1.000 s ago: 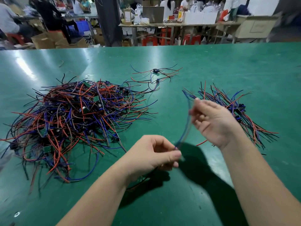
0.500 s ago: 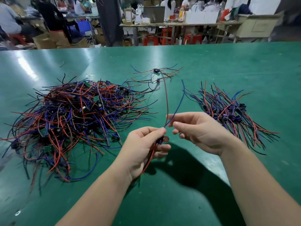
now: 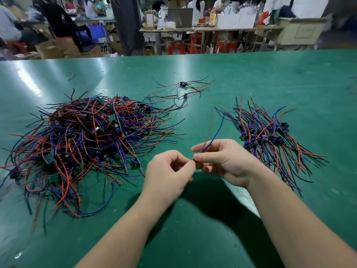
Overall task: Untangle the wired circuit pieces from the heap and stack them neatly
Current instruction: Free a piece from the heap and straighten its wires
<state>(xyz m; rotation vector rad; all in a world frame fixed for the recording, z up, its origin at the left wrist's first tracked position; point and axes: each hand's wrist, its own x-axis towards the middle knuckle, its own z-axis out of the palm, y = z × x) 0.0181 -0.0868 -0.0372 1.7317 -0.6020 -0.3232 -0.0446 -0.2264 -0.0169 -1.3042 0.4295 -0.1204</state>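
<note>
The person at the green table [image 3: 289, 74] is holding one wired piece [image 3: 214, 135] in the air, just to the right of the heap [image 3: 87, 144] and on its near side. The left hand [image 3: 168, 171] is pinching the small dark body of this piece between thumb and forefinger, with the other fingers curled in. The right hand [image 3: 226, 161] is meeting it at the same spot and is gripping the wires: a blue one and a darker one are rising between its fingers, free of all other wires. So this piece is already out of the tangle, I think, and is being straightened for laying down.

Well to the right of the heap, the stack [image 3: 270, 136] is lying on the table. Its dark blue bodies are gathered in the middle and its wires are fanning out in roughly one direction, so it is looking fairly orderly. Behind the right edge of the heap, a few loose pieces [image 3: 183, 88] are lying apart from both piles. I cannot tell if they are sorted or only set aside.

In my judgement the work is not yet half done. The heap is much bigger than the stack, and its red, blue and black wires are crossing each other thickly, with small green boards showing here and there. Many pieces are waiting to be pulled out one at a time.
</note>
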